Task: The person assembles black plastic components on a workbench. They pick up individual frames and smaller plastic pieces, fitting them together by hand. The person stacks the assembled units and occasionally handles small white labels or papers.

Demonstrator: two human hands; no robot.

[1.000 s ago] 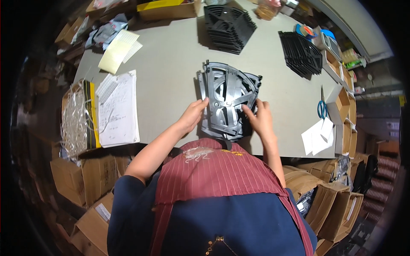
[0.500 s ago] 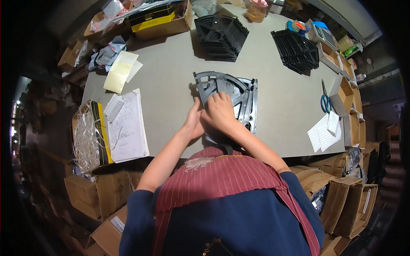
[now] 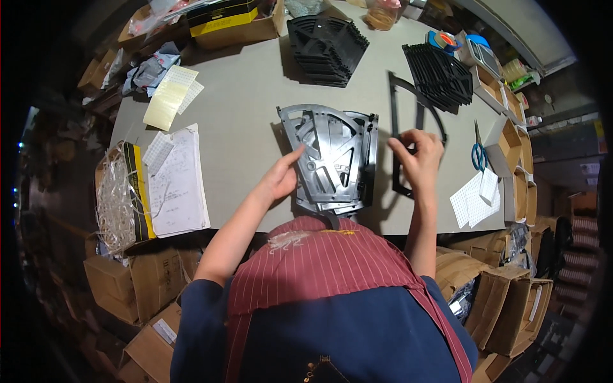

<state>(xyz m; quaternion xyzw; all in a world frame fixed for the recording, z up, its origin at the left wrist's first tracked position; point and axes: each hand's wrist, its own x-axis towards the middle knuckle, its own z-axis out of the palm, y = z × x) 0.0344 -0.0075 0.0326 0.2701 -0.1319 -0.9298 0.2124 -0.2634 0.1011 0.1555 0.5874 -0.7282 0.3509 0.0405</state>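
Observation:
In front of me on the table lies a small stack of black fan-shaped plastic panels [image 3: 329,159], the top one shining under the light. My left hand [image 3: 282,177] grips the stack's left edge, its thumb over the rim and its other fingers partly hidden. To the right of the stack, my right hand [image 3: 420,159] is closed on a black fan-shaped frame [image 3: 394,105], held tilted above the table. Thin bars and wide openings make up this frame; part of it is behind my fingers.
Two taller stacks of black fan-shaped panels, a middle one [image 3: 325,51] and a right one [image 3: 437,76], stand farther back. Scissors [image 3: 477,150], white sticker sheets [image 3: 469,207] and open cartons [image 3: 511,143] line the right. On the left are a notebook [image 3: 185,191] and a box of clear strips [image 3: 118,204].
My right hand has moved right, away from the stack, and now holds a black fan-shaped frame. My left hand stays at the stack's left edge. The view has shifted slightly.

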